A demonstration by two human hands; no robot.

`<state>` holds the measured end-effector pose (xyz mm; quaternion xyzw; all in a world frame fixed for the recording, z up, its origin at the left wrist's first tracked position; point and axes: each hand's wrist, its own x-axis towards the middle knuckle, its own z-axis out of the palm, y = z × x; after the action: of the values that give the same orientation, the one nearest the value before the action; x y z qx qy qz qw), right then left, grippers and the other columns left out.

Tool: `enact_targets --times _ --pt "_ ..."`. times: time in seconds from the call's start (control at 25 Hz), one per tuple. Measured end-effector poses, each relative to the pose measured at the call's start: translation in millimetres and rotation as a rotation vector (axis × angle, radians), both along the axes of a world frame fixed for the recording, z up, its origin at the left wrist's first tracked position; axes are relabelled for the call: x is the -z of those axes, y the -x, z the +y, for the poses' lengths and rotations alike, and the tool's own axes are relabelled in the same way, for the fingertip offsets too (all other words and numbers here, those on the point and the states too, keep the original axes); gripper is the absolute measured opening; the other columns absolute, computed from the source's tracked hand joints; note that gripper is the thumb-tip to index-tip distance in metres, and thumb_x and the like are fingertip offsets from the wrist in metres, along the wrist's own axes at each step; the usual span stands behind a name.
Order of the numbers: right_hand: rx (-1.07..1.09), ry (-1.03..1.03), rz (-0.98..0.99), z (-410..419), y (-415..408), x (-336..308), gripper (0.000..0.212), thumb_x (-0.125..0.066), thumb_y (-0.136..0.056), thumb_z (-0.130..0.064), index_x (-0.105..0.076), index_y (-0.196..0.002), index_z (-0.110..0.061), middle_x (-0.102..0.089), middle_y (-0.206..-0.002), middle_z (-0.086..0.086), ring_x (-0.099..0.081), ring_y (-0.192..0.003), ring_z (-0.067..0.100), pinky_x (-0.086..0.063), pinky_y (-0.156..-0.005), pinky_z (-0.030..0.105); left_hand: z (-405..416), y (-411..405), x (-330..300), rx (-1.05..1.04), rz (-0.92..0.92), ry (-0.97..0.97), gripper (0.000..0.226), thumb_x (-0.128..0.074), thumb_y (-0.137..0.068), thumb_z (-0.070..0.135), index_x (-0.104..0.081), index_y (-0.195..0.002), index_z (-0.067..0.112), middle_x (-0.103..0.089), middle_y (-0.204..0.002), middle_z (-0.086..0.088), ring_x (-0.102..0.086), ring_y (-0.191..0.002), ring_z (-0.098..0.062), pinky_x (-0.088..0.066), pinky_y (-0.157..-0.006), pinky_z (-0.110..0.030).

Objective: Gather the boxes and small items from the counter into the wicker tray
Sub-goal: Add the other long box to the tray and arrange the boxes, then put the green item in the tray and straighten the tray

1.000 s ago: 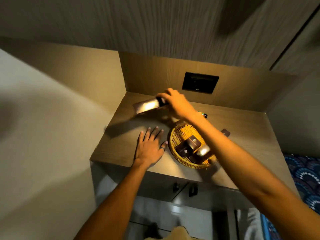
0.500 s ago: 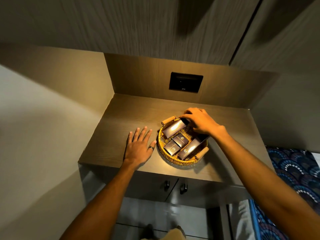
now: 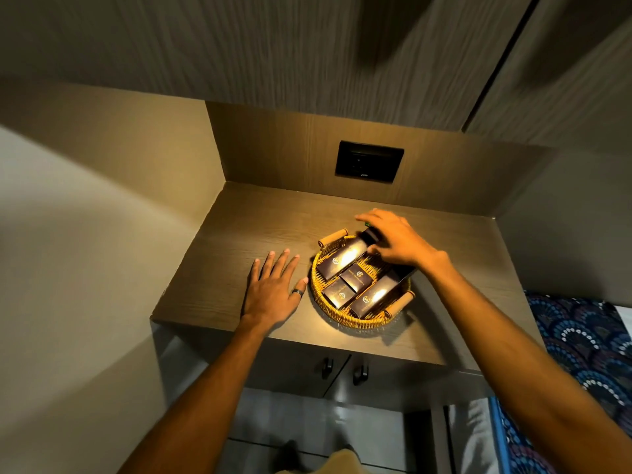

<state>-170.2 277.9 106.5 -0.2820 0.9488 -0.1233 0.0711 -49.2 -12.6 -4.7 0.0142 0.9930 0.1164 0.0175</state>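
A round wicker tray [image 3: 342, 321] with two wooden handles stands on the wooden counter [image 3: 239, 241]. Several dark boxes with gold logos lie in it: a long box [image 3: 342, 258] at the far left, two small boxes [image 3: 357, 277] [image 3: 338, 294] in the middle and another long box [image 3: 372, 297] at the near right. My right hand [image 3: 396, 241] lies over the far end of the far long box, fingers and thumb around it. A small green item [image 3: 366, 223] peeks out under its index finger. My left hand [image 3: 273, 289] rests flat on the counter just left of the tray, fingers spread.
A black socket plate [image 3: 369, 164] is set in the back panel. Walls close the counter on the left, back and right. Two dark cabinet handles [image 3: 326, 367] sit below the front edge. Blue patterned fabric [image 3: 581, 336] lies at the lower right.
My right hand carried the long box from the counter's far left into the tray and laid it down. It now sits over the box's far end. My left hand stayed flat.
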Motion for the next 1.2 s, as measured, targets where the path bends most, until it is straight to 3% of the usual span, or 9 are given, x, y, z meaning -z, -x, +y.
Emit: enact_targets --times 0.16,0.44,0.64,0.76,0.92,1.0,1.12,1.2 --pt "0.190 0.216 -0.024 25 20 -17 0.083 -0.076 -0.085 -0.004 -0.039 -0.158 -0.016 -0.043 -0.161 0.013 -0.037 -0.151 0.034 -0.029 -0.125 0.047 2 -1 4 0.019 0.010 0.005 0.069 -0.012 -0.103 0.067 -0.008 -0.165 0.036 -0.005 -0.175 0.004 0.002 -0.161 -0.023 0.005 -0.128 -0.050" --pt "0.309 0.254 -0.401 21 52 -15 0.104 -0.077 -0.078 0.015 -0.022 -0.163 -0.011 -0.050 -0.156 0.018 -0.040 -0.152 0.033 -0.031 -0.126 0.044 0 7 10 -0.020 0.020 -0.005 0.069 -0.014 -0.103 0.068 -0.010 -0.165 0.038 -0.007 -0.175 0.005 0.000 -0.161 -0.021 0.006 -0.127 -0.048" --pt "0.326 0.343 -0.432 8 53 3 0.088 -0.067 -0.084 0.021 -0.031 -0.160 -0.006 -0.061 -0.140 0.026 -0.055 -0.138 0.039 -0.043 -0.119 0.049 -5 4 14 -0.053 0.025 -0.008 0.070 -0.015 -0.102 0.070 -0.011 -0.164 0.039 -0.007 -0.174 0.006 0.000 -0.161 -0.020 0.009 -0.125 -0.046" --pt "0.420 0.444 -0.410 13 49 12 0.069 -0.057 -0.089 0.024 -0.042 -0.152 0.001 -0.064 -0.132 0.031 -0.061 -0.127 0.046 -0.049 -0.110 0.056 -3 2 16 -0.033 0.019 -0.011 0.071 -0.014 -0.101 0.071 -0.011 -0.164 0.040 -0.008 -0.175 0.006 0.000 -0.161 -0.020 0.009 -0.125 -0.046" --pt "0.528 0.463 -0.229 28 53 4 0.047 -0.062 -0.091 0.012 -0.062 -0.137 0.001 -0.067 -0.120 0.024 -0.065 -0.100 0.033 -0.054 -0.098 0.037 -2 10 11 -0.034 0.023 -0.017 0.070 -0.016 -0.102 0.070 -0.011 -0.164 0.039 -0.008 -0.175 0.006 0.000 -0.161 -0.020 0.008 -0.125 -0.047" --pt "0.552 0.454 -0.061 37 55 -6 0.037 -0.070 -0.089 0.004 -0.073 -0.125 -0.003 -0.070 -0.116 0.019 -0.066 -0.100 0.032 -0.055 -0.096 0.038 -4 12 9 -0.035 0.030 -0.006 0.069 -0.018 -0.102 0.069 -0.012 -0.164 0.039 -0.009 -0.174 0.006 -0.001 -0.161 -0.021 0.005 -0.126 -0.048" --pt "0.349 0.436 0.070 37 49 -24 0.031 -0.077 -0.085 -0.002 -0.080 -0.115 -0.009 -0.073 -0.116 0.013 -0.069 -0.103 0.027 -0.054 -0.095 0.035 -12 19 3 -0.042 0.049 0.001 0.068 -0.020 -0.103 0.067 -0.013 -0.164 0.038 -0.010 -0.174 0.005 -0.002 -0.161 -0.021 0.001 -0.128 -0.050" --pt "0.124 0.310 0.034 20 38 -33 0.032 -0.078 -0.083 -0.006 -0.080 -0.114 -0.013 -0.076 -0.115 0.008 -0.070 -0.107 0.022 -0.053 -0.097 0.031 -20 22 0 -0.057 0.052 -0.005 0.067 -0.021 -0.104 0.066 -0.013 -0.164 0.037 -0.010 -0.174 0.004 -0.002 -0.161 -0.022 0.001 -0.129 -0.051"
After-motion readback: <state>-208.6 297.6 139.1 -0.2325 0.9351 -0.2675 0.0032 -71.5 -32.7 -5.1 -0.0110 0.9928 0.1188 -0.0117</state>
